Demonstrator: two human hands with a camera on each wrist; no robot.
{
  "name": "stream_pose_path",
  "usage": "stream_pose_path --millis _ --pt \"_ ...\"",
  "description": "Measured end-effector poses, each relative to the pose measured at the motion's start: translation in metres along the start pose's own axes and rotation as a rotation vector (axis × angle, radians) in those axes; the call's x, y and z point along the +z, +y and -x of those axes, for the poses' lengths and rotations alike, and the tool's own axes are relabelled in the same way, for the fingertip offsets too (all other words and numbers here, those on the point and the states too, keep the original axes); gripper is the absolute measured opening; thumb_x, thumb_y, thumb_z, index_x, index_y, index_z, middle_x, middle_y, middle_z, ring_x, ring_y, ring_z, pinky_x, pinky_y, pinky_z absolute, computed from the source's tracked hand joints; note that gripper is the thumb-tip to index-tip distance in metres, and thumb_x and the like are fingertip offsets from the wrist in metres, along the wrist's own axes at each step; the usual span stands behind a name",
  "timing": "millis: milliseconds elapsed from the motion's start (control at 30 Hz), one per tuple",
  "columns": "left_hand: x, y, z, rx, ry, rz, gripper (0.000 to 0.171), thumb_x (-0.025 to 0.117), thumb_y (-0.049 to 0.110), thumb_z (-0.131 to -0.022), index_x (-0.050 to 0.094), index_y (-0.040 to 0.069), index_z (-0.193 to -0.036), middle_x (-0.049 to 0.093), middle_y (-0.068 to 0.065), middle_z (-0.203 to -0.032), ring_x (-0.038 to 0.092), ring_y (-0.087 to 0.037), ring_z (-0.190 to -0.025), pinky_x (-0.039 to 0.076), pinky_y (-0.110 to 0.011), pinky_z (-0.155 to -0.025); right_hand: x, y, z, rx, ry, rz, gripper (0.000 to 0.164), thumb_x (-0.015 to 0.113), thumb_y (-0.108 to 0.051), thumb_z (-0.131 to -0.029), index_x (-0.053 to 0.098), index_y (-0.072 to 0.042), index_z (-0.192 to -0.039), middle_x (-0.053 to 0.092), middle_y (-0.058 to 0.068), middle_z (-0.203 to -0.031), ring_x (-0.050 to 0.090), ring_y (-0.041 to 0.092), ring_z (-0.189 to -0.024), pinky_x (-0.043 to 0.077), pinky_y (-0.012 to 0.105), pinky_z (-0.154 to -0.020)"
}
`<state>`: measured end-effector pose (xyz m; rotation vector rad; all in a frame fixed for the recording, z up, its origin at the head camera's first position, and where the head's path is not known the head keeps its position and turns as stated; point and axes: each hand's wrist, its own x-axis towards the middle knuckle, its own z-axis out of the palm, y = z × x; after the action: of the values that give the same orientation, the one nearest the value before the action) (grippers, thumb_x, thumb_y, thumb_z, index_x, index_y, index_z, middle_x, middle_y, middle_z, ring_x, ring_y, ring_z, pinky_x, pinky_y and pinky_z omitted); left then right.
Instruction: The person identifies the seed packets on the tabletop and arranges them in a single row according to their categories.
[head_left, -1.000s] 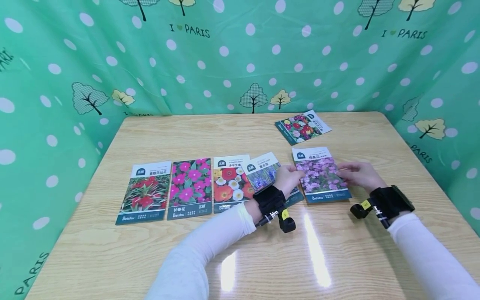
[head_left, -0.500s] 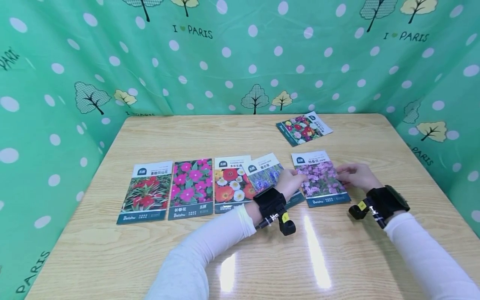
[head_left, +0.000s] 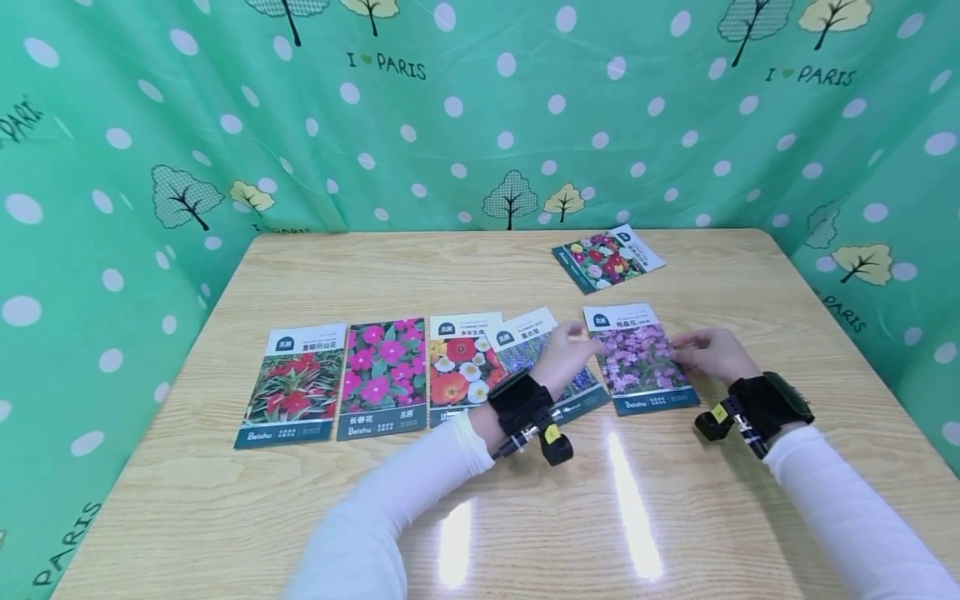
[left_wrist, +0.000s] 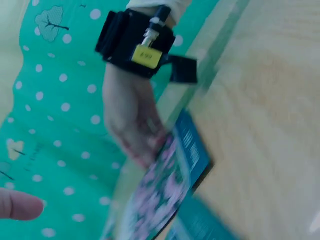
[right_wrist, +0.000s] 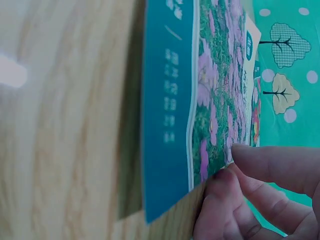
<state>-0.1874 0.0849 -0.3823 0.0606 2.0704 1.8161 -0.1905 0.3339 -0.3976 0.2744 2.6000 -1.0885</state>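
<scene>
My right hand (head_left: 716,354) pinches the right edge of a seed packet with light purple flowers (head_left: 637,358). In the right wrist view, the thumb lies on top of this purple-flower packet (right_wrist: 217,90) with fingers beneath its edge, and a shadow shows under its near border. My left hand (head_left: 564,358) is over a blue-flower seed packet (head_left: 525,354), hiding part of it, just left of the purple one. Its thumb (left_wrist: 20,205) is straight and apart from the packets in the left wrist view. Whether its fingertips touch the blue-flower packet cannot be told.
Left of the hands lie packets with orange-red and white flowers (head_left: 459,367), pink flowers (head_left: 382,375) and red flowers (head_left: 292,387). The blue-flower packet overlaps the orange-red one. A mixed-flower packet (head_left: 607,258) lies askew near the wooden table's (head_left: 390,267) back edge.
My left hand has let go of the purple-flower packet's left edge and moved left. The packet has come slightly lower and nearer; my right hand keeps hold of it.
</scene>
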Motion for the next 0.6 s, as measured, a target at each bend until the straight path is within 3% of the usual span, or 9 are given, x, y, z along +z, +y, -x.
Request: stream_pose_path --millis 100,167,267,333,467,500,600 --pt "-0.021 0.009 0.002 0.092 -0.027 -0.281 0.066 0.065 0.022 -0.083 0.035 0.005 -0.139 0.035 -0.013 -0.141 0.037 -0.027 -0.126 0.036 -0.042 -0.100 -0.002 0.000 0.003 -0.023 0.025 0.013 0.045 0.058 -0.020 -0.089 0.049 0.011 -0.121 0.056 0.029 -0.109 0.061 0.019 -0.079 0.053 0.030 -0.069" --pt "-0.033 0.012 0.003 0.149 -0.051 -0.553 0.070 0.064 0.029 -0.084 0.031 0.006 -0.141 0.030 -0.014 -0.144 0.029 -0.028 -0.131 0.031 -0.043 -0.104 -0.005 0.002 0.006 -0.040 0.046 0.010 0.048 0.057 -0.025 -0.090 0.049 0.009 -0.122 0.056 0.028 -0.107 0.061 0.020 -0.079 0.053 0.029 -0.066" --pt "-0.046 0.011 0.003 0.185 -0.101 -0.928 0.077 0.062 0.041 -0.083 0.029 0.004 -0.142 0.027 -0.017 -0.146 0.023 -0.032 -0.133 0.024 -0.046 -0.107 -0.008 0.009 0.006 -0.078 0.091 0.022 0.054 0.055 -0.037 -0.090 0.050 0.005 -0.123 0.057 0.022 -0.102 0.060 0.018 -0.077 0.049 0.021 -0.056" --pt "-0.049 0.006 0.003 0.188 -0.141 -1.122 0.082 0.061 0.048 -0.082 0.029 0.003 -0.141 0.028 -0.018 -0.145 0.024 -0.033 -0.132 0.023 -0.046 -0.107 -0.009 0.015 0.004 -0.101 0.110 0.017 0.058 0.056 -0.044 -0.087 0.051 0.002 -0.122 0.056 0.019 -0.102 0.059 0.018 -0.078 0.048 0.020 -0.053" --pt "-0.044 -0.008 0.002 0.169 -0.195 -1.339 0.091 0.061 0.059 -0.076 0.032 0.003 -0.141 0.031 -0.017 -0.143 0.029 -0.033 -0.129 0.028 -0.044 -0.105 -0.007 0.025 -0.002 -0.109 0.139 0.005 0.059 0.058 -0.050 -0.084 0.053 -0.005 -0.122 0.056 0.017 -0.104 0.059 0.020 -0.082 0.048 0.020 -0.054" --pt "-0.041 -0.017 -0.002 0.188 -0.188 -1.373 0.096 0.061 0.064 -0.073 0.031 0.004 -0.141 0.031 -0.016 -0.143 0.030 -0.032 -0.128 0.030 -0.044 -0.103 -0.008 0.028 -0.004 -0.115 0.129 -0.005 0.059 0.058 -0.049 -0.085 0.052 -0.005 -0.123 0.055 0.018 -0.105 0.059 0.022 -0.084 0.048 0.023 -0.057" --pt "-0.038 -0.020 -0.001 0.180 -0.209 -1.430 0.100 0.063 0.066 -0.070 0.029 0.005 -0.142 0.028 -0.016 -0.145 0.030 -0.031 -0.129 0.031 -0.042 -0.103 -0.004 0.037 -0.013 -0.110 0.139 -0.009 0.056 0.058 -0.051 -0.083 0.054 -0.011 -0.122 0.057 0.015 -0.106 0.059 0.023 -0.085 0.048 0.023 -0.059"
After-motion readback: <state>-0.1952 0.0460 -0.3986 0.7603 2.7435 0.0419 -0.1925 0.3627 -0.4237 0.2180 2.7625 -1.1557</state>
